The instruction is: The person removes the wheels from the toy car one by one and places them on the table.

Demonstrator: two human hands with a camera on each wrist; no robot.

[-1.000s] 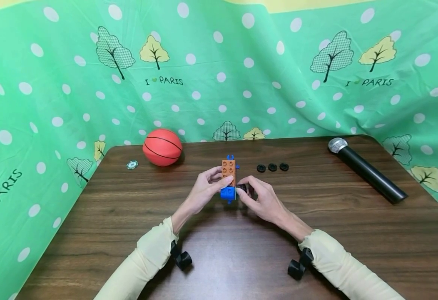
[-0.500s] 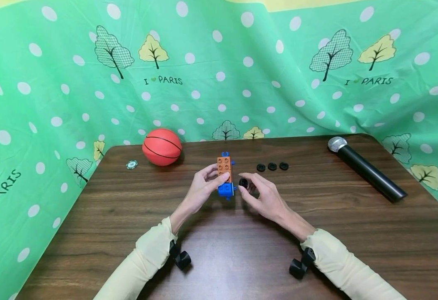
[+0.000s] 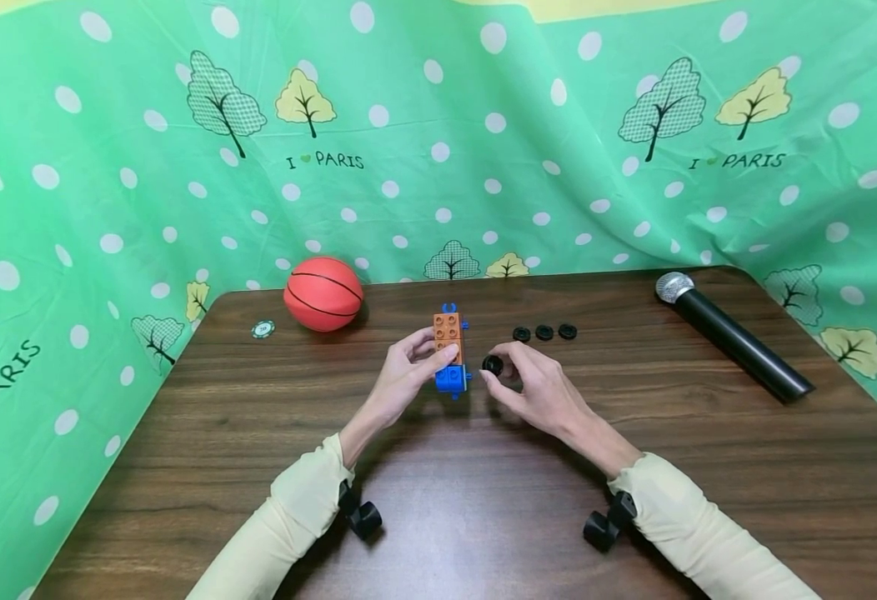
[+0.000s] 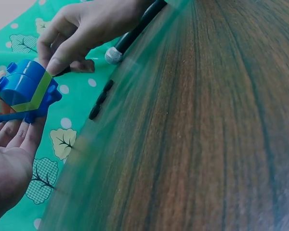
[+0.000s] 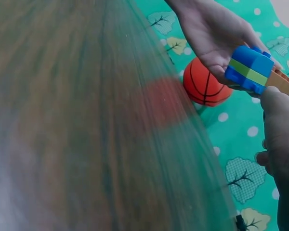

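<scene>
Left hand [image 3: 407,377] — fingers curled round the orange-and-blue block toy [image 3: 449,354], held just above the table [image 3: 438,500]. Right hand [image 3: 532,385] — thumb and fingers pinched a black wheel [image 3: 493,365] just beside the toy's blue end, not touching it. Three black wheels [image 3: 544,333] lay behind; basketball [image 3: 323,293] left, microphone [image 3: 731,335] right; green dotted cloth [image 3: 108,167] backdrop.
</scene>
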